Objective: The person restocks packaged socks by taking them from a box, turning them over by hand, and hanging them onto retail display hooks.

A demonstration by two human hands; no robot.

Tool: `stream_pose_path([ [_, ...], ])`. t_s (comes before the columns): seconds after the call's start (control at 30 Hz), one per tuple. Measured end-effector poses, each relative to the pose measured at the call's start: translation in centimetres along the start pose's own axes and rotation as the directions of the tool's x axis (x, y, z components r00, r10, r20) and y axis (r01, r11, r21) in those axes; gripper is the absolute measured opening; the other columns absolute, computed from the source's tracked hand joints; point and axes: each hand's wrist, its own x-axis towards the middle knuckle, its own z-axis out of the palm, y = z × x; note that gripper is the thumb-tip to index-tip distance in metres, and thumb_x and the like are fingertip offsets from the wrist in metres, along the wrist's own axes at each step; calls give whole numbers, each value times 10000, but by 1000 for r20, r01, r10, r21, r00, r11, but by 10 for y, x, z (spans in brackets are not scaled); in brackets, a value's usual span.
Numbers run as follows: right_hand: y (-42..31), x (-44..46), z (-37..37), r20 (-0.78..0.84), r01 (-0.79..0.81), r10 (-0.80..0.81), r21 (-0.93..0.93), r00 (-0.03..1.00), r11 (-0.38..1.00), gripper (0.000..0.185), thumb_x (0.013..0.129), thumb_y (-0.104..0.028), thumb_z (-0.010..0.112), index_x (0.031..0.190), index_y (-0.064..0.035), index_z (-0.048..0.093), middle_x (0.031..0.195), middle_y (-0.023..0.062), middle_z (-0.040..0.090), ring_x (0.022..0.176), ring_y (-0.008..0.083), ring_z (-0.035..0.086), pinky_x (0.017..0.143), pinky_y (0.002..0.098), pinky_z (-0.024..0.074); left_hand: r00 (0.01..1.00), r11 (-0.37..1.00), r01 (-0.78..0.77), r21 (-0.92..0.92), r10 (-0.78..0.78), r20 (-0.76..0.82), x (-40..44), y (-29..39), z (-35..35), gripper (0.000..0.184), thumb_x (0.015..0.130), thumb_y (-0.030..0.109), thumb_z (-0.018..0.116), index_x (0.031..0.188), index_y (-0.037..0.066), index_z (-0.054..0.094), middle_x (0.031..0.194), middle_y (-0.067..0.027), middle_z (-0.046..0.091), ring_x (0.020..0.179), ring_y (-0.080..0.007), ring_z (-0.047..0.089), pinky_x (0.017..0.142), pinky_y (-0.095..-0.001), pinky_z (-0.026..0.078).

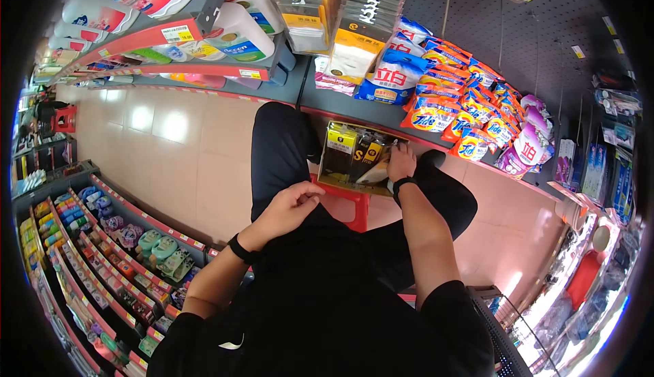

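A cardboard box (361, 187) sits between my knees, holding flat plastic packets with black, yellow and brown faces. One yellow-topped packet (342, 140) stands at the box's left. Beside it is a black and yellow packet (366, 157) marked with a large S. My right hand (401, 163) reaches into the box's right side, its bent fingers closed at the edge of a clear-wrapped packet (377, 170); the fingertips are partly hidden. Near my thigh, left of the box, my left hand (296, 202) is empty, its fingers loosely extended.
A red stool (357, 213) is under the box. The shelf ahead carries orange Tide detergent bags (436, 112), a blue detergent bag (390, 77) and hanging packets (354, 48). White bottles (238, 35) stand at upper left. A tiered display shelf (116, 254) stands at lower left.
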Motion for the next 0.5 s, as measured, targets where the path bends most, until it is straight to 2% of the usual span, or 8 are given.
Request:
stream_pose_path([
  [0.07, 0, -9, -1, -113, 121, -128, -70, 985, 990, 265, 804, -123, 658, 1067, -152, 674, 1188, 122, 686, 1226, 335, 581, 901, 499, 512, 1000, 1000, -23, -4, 23, -5, 2, 1, 2, 177, 989, 104, 618, 1144, 34, 669, 850, 12, 602, 714, -53, 524, 662, -241, 465],
  [0.1, 1, -10, -4, -116, 119, -127, -73, 985, 990, 265, 804, -123, 658, 1067, -152, 674, 1188, 122, 686, 1226, 335, 581, 901, 499, 512, 1000, 1000, -26, -6, 26, -4, 2, 3, 3, 177, 989, 104, 618, 1144, 34, 669, 850, 12, 602, 714, -53, 524, 662, -241, 465],
  [0.17, 2, -11, -11, 133, 158, -168, 86, 977, 984, 210, 805, -164, 696, 1013, -133, 689, 980, 128, 721, 1011, 323, 681, 849, 464, 532, 999, 999, -43, 0, 43, 16, 1, 6, 4, 182, 989, 105, 619, 1148, 31, 668, 869, 8, 614, 723, -57, 532, 672, -243, 471],
  [0.2, -2, -16, -28, 130, 156, -165, 77, 978, 985, 210, 805, -164, 696, 1013, -133, 689, 980, 128, 721, 1011, 323, 681, 849, 464, 532, 999, 999, -51, -6, 51, 19, 0, 6, 5, 182, 989, 105, 619, 1148, 31, 668, 869, 8, 614, 723, -57, 532, 672, -243, 471],
  [0.27, -22, -33, -89, 79, 264, -301, 310, 950, 913, 241, 797, -216, 736, 1012, -116, 692, 871, 135, 718, 861, 329, 703, 795, 434, 547, 997, 996, -75, -47, 77, 31, -1, 7, 6, 184, 986, 105, 623, 1147, 26, 667, 895, -5, 630, 754, -68, 560, 706, -246, 485],
  [0.4, -37, -57, -170, 73, 238, -285, 375, 956, 896, 363, 790, -321, 771, 1025, -49, 713, 975, 163, 736, 927, 343, 700, 795, 433, 544, 992, 992, -106, -71, 111, 62, -4, 11, 8, 183, 995, 103, 608, 1151, 24, 661, 938, -30, 656, 811, -91, 605, 740, -254, 503],
  [0.47, -40, -76, -203, -17, 196, -225, 558, 974, 806, 369, 813, -255, 772, 1097, -28, 710, 988, 158, 736, 917, 295, 710, 796, 376, 552, 991, 990, -101, -98, 109, 74, -4, 7, 11, 296, 953, 102, 654, 1234, 17, 615, 1089, -103, 658, 987, -198, 649, 860, -316, 515],
  [0.5, -46, -88, -224, -24, 162, -187, 618, 982, 770, 361, 823, -195, 780, 1124, -9, 707, 974, 132, 736, 887, 212, 698, 794, 323, 543, 989, 988, -117, -103, 125, 75, -5, 11, 11, 296, 953, 102, 654, 1234, 17, 615, 1089, -103, 658, 987, -198, 649, 860, -316, 515],
])
